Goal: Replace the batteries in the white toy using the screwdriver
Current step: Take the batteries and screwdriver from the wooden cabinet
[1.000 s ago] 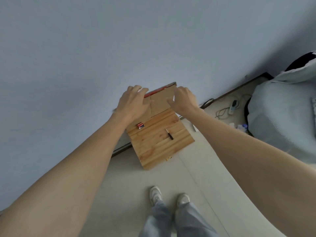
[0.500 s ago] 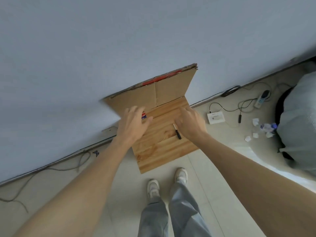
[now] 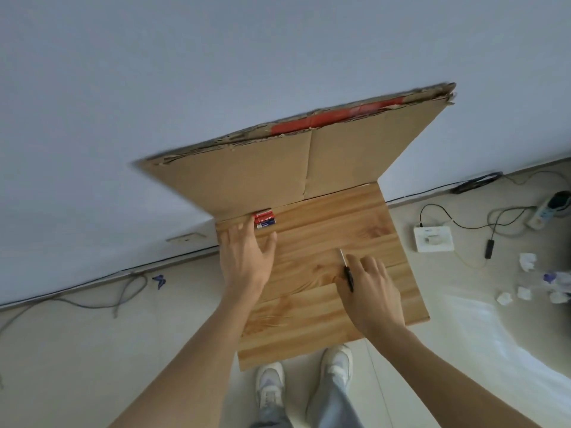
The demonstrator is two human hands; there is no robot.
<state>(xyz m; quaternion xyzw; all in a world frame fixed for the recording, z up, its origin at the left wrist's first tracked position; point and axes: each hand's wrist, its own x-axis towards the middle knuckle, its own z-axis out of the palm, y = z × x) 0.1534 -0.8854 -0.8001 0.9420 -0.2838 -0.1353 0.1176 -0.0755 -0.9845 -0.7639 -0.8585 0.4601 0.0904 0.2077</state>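
**Already at the tools: screwdriver under the right hand, no toy in sight**

Step in hand, as I judge it: picking up the screwdriver from the wooden table. It lies flat, metal tip pointing away toward the cardboard sheet, black handle toward the person. The right hand rests over the handle end, fingers loosely curled and touching or just above it; no closed grip shows yet. To do it well: pinch the black handle from both sides rather than pressing down, so the thin tool does not roll on the smooth wood, then lift with the tip kept away from the other hand.

The left hand lies spread and flat on the table, fingers wide, holding nothing. Its fingertips sit just beside the batteries.

Batteries: small pack, red and blue labels, side by side at the table's far left edge, against the foot of the cardboard.

The white toy: not visible anywhere on the table. Cannot tell where it is; possibly behind the cardboard or out of frame.

Screwdriver: slim, short, bright shaft, dark handle partly hidden by fingers.
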